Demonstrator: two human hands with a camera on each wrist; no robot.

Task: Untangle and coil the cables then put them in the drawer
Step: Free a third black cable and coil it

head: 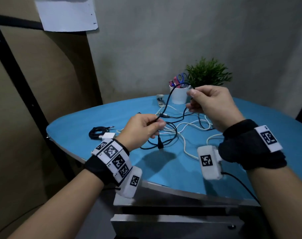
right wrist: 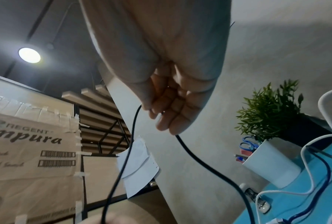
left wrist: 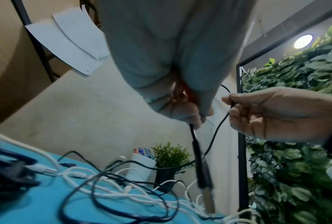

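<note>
Black cable (head: pixel 169 99) pinched by left hand (head: pixel 143 128) and right hand (head: pixel 210 104) above tangled white cables (head: pixel 186 135) near cup (head: pixel 179 95)

Both forearms reach forward, each wrist wrapped in a black band with white marker tiles. The left hand (head: pixel 143 128) sits lower and nearer, fingers curled, thumb and forefinger closed in a pinching grip on a black cable (head: pixel 169 99). The right hand (head: pixel 210 102) is raised farther right, knuckles up, fingers curled, pinching the same cable higher up.
</note>
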